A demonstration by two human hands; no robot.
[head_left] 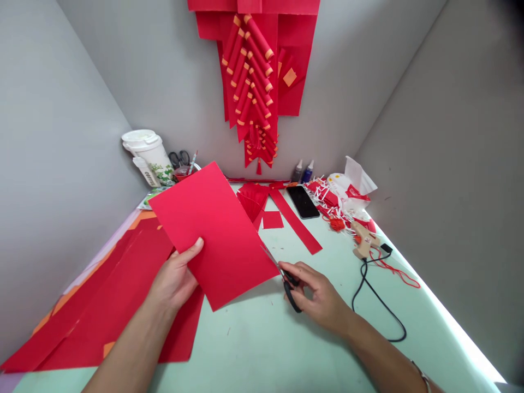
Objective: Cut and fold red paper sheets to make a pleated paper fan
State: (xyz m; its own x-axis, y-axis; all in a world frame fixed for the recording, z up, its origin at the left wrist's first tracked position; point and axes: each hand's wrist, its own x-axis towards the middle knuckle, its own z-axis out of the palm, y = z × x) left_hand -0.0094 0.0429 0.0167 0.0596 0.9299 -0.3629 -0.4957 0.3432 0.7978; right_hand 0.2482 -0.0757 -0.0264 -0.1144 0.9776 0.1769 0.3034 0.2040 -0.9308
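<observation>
A sheet of red paper (221,229) is held up over the table, tilted, with my left hand (176,278) gripping its lower left edge, thumb on top. My right hand (317,295) is closed round the black handles of a pair of scissors (291,289). The scissor blades lie along the sheet's right edge, close to its lower right corner; part of them is hidden by the paper. Behind the sheet lie a long red paper strip (297,224) and a small red paper square (272,220).
Large red sheets (102,289) cover the table's left side. A glue gun (365,240) with a black cord lies on the right, near a phone (303,202) and a heap of paper scraps (327,196). A white bucket (149,153) stands back left. Paper firecrackers (249,76) hang on the wall.
</observation>
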